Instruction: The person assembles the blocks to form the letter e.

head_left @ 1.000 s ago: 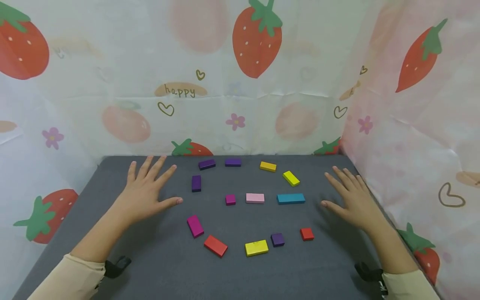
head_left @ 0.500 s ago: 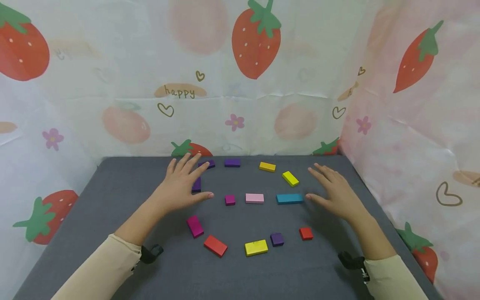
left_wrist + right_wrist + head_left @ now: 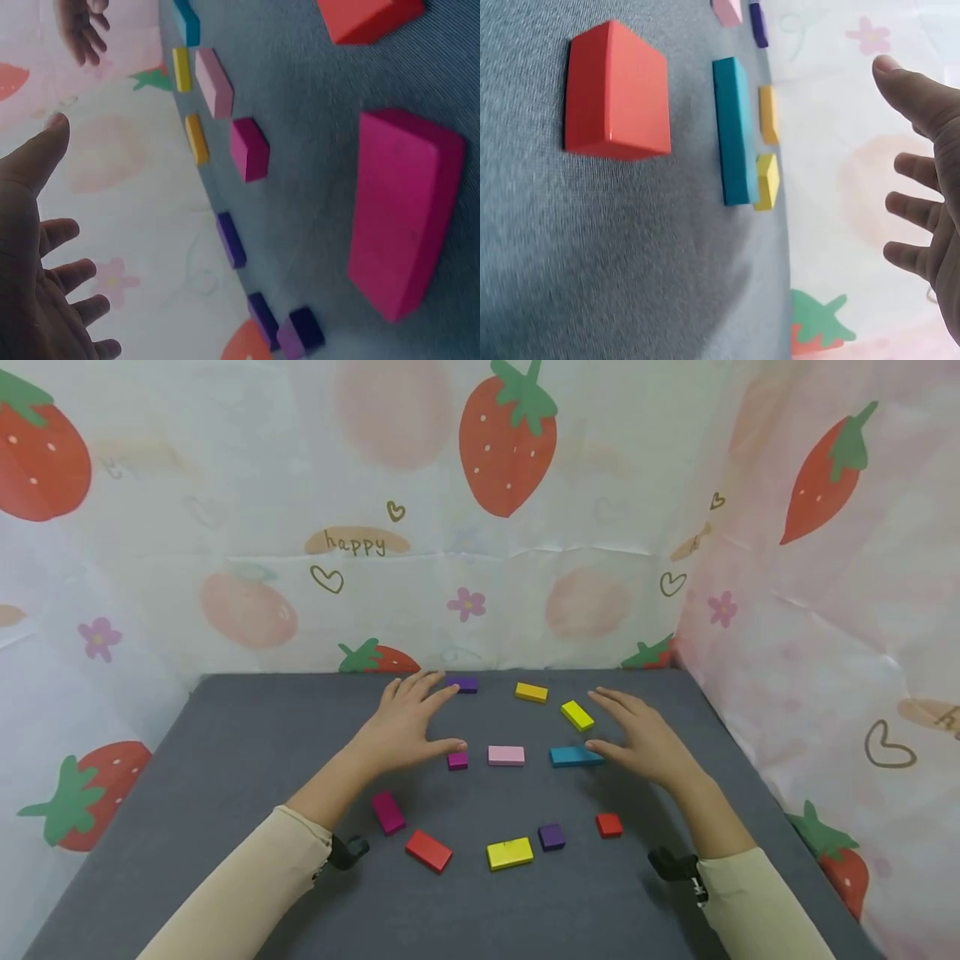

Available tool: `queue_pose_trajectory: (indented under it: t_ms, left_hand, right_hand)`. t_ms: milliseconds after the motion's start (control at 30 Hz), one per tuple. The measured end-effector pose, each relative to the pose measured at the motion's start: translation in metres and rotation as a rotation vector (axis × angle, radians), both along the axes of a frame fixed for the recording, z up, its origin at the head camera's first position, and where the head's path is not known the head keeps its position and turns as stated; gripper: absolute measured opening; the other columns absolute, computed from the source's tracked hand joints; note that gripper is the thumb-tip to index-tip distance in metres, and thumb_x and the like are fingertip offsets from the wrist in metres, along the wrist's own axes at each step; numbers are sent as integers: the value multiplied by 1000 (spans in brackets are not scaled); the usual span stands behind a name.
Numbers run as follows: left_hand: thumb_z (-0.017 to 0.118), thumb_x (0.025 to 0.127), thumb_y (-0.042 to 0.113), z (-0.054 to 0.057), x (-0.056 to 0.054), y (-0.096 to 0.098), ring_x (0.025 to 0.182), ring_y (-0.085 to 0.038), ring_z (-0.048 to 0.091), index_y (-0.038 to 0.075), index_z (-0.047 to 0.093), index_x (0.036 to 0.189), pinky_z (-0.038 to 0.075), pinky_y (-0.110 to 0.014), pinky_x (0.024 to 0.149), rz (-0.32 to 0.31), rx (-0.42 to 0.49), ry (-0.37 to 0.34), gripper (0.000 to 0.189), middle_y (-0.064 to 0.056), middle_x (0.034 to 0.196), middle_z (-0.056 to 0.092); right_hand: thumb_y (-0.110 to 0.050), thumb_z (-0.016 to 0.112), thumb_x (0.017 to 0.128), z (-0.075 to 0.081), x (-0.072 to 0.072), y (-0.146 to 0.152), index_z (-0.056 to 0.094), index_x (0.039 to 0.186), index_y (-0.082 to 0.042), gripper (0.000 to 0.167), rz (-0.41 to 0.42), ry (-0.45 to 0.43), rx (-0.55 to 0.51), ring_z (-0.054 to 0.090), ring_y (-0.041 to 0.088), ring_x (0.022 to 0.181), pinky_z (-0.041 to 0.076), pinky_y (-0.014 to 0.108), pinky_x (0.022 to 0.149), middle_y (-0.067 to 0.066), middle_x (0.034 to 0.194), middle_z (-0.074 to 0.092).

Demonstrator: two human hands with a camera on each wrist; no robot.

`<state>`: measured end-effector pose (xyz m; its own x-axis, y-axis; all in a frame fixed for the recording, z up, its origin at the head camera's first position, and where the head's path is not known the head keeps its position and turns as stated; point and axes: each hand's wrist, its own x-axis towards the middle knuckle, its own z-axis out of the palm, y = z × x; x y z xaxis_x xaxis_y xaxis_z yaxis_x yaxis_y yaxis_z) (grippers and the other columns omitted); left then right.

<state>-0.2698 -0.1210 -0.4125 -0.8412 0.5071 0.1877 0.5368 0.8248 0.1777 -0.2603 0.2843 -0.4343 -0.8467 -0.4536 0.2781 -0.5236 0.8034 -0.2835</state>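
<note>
My left hand (image 3: 403,727) hovers above the table with fingers spread and holds nothing. Its thumb tip overlaps a small magenta block (image 3: 457,762) in the head view. Two purple blocks are hidden behind it there, but the left wrist view shows one purple block (image 3: 262,321) beside another purple block (image 3: 301,331). Also holding nothing, my right hand (image 3: 643,742) hangs over the right side, fingers extended, its thumb overlapping the end of a blue block (image 3: 572,757). A pink block (image 3: 506,756) lies between the hands. The right wrist view shows a red block (image 3: 619,94) close up.
Farther back lie a purple block (image 3: 465,685), an orange-yellow block (image 3: 532,692) and a yellow block (image 3: 577,716). Nearer are a magenta block (image 3: 388,812), a red block (image 3: 428,851), a yellow block (image 3: 510,854) and a purple block (image 3: 551,837). Strawberry-print sheets surround the grey table (image 3: 247,735).
Both hands have moved inward, the left one farther to the right and the right one a little to the left. The blocks have stayed in place.
</note>
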Motion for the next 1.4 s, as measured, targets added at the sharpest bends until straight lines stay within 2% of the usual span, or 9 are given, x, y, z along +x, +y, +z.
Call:
queue_pose_trajectory:
  t_ms: [200,400,733,900,1133,1400]
  left_hand:
    - [67,87,68,-7,-7,19,154,-37,23,22,37,160,13,-64,122,-19,17,-39,91,-10,166,31]
    - [69,87,66,-18,-16,38,154,-33,25,23,38,159,17,-61,123,-22,26,-95,90,-7,165,33]
    - [75,88,55,-39,-24,61,149,-31,35,20,43,157,30,-55,120,-60,141,-227,84,-7,159,41]
    - [78,89,48,-50,-30,69,148,-32,37,17,45,155,33,-53,119,-73,176,-286,80,-10,158,43]
    - [82,88,37,-62,-41,80,144,-32,43,11,54,148,33,-50,119,-118,225,-326,72,-13,151,50]
    - [82,89,30,-69,-45,91,133,-28,51,12,62,141,39,-46,115,-105,221,-382,58,-10,139,58]
  right_hand:
    - [-35,80,90,-3,-6,-10,41,157,-14,81,-20,-68,-24,39,41,144,32,64,114,14,159,41]
    - [-35,80,90,-12,-13,-13,47,153,-12,75,-26,-96,-31,41,40,142,34,63,114,15,155,46]
    - [-31,83,87,-31,-19,-17,56,146,-9,69,-33,-152,-42,46,42,137,39,63,110,20,148,52]
    - [-27,82,88,-36,-23,-20,58,145,-10,64,-15,-189,-43,44,44,138,38,65,109,21,148,51]
    - [-29,80,90,-44,-29,-23,62,142,-13,57,-21,-262,-39,43,45,138,34,68,110,22,149,50]
    - [-30,79,91,-53,-32,-23,65,138,-18,51,-35,-329,-55,44,41,137,32,66,112,16,145,54]
